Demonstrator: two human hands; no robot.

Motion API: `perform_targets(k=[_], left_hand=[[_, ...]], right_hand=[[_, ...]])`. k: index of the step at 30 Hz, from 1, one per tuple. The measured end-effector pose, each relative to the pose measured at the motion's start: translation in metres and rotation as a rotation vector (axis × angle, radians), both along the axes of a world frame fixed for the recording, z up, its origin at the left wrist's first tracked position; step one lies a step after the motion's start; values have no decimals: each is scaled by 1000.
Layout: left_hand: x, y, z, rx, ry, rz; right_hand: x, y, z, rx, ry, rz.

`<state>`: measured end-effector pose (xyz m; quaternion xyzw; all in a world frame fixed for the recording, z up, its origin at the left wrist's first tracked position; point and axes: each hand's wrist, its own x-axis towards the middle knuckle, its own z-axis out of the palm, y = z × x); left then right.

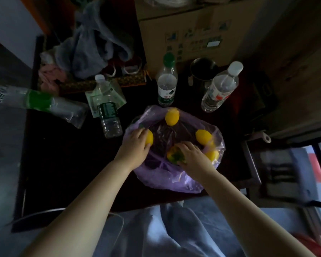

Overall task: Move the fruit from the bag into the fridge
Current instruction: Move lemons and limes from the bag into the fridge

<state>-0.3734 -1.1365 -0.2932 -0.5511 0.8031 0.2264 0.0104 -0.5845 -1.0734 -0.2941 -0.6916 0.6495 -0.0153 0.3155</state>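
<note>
Down in the purple bag (174,180) on the dark table (63,154), the left hand (135,143) is cupping a yellow fruit (149,138) while the right hand (191,153) is gripping a greenish one (173,155).

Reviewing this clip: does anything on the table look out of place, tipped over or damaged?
Mostly clutter. One clear plastic bottle lies tipped on a green-and-white packet left of the purple bag, while the green-capped bottle stands upright. A plastic sleeve overhangs the table's left edge. No spill shows.
</note>
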Motion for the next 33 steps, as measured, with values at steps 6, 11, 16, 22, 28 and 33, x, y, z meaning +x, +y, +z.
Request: perform_targets(k=[6,11,16,22,28,33], left_hand=[[14,-26,-11,-62,4,44],[18,-38,-19,-105,3,92],[23,-39,-22,-116,-50,150],[27,-43,-26,-52,-18,156],[27,-38,-28,-21,-42,56],[41,-34,-14,0,25,80]], right_hand=[[9,12,-4,12,10,-41],[9,13,-4,13,31,-75],[8,4,5,-79,26,-74],[8,-14,13,-97,47,-87],[30,-30,9,-105,28,-22],[67,-49,2,-80,-18,69]])
